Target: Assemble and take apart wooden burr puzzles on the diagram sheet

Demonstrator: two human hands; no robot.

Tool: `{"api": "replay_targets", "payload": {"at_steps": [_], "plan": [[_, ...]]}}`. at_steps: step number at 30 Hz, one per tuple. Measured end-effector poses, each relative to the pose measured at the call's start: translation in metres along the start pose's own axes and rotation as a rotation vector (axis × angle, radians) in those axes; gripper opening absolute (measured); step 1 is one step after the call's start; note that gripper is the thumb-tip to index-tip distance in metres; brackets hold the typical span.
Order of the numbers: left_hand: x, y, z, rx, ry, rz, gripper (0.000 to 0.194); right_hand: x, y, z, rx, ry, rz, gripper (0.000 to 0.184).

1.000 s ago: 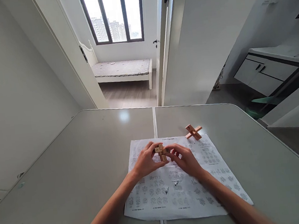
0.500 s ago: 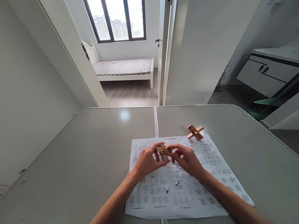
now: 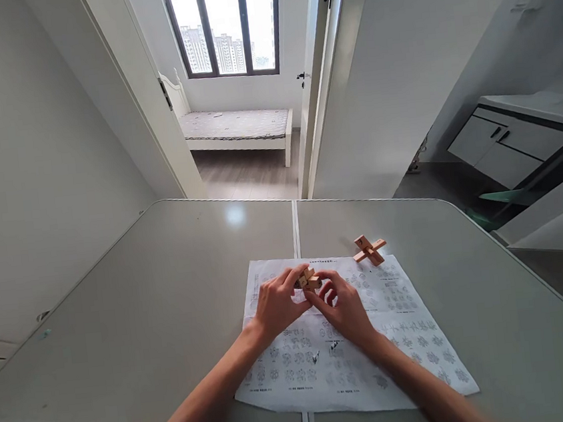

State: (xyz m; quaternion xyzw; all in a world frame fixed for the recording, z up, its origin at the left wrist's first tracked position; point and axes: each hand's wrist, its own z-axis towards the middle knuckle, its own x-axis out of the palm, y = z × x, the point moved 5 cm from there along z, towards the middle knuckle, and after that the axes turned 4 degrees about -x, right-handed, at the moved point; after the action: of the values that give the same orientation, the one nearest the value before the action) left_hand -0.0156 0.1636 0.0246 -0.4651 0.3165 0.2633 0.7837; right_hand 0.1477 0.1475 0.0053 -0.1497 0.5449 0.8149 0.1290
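Observation:
A small wooden burr puzzle [image 3: 309,279], made of interlocked notched blocks, is held between my two hands above the printed sheet. My left hand [image 3: 280,303] grips it from the left, index finger along the top and thumb below. From the right, my right hand [image 3: 340,302] pinches it between thumb and fingers. Fingers cover part of the puzzle. A second wooden piece, a crossed block assembly [image 3: 369,251] with a dark mark on one block, rests at the sheet's upper right edge. Assembly diagrams and text cover the paper sheet [image 3: 365,383] under my hands.
The sheet lies on a grey-green table [image 3: 172,316] with a pale seam down its middle. Beyond the table's far edge, a doorway leads to a room with a bed [image 3: 237,125] and a window. A cabinet [image 3: 509,133] stands at the right.
The wooden puzzle has been turned in my hands, and its blocks now point differently. My right hand has moved slightly left, with its thumb now under the puzzle. The view has shifted a little.

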Motion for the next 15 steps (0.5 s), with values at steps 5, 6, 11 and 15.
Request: {"api": "replay_targets", "payload": {"at_steps": [5,6,11,15], "plan": [[0.001,-0.002,-0.001,-0.002,-0.026,-0.003,0.053,-0.001,-0.004,0.001,0.016,0.004,0.017,0.029],[0.001,-0.002,-0.001,-0.006,-0.026,-0.01,0.054,-0.003,-0.005,0.001,0.008,0.005,0.032,0.028],[-0.001,0.002,0.004,-0.08,0.006,-0.213,0.059,-0.012,-0.011,0.006,-0.023,-0.006,0.111,0.028],[0.0,0.0,0.008,-0.126,0.115,-0.515,0.059,-0.011,-0.015,0.008,-0.029,0.056,0.106,0.032]]}}
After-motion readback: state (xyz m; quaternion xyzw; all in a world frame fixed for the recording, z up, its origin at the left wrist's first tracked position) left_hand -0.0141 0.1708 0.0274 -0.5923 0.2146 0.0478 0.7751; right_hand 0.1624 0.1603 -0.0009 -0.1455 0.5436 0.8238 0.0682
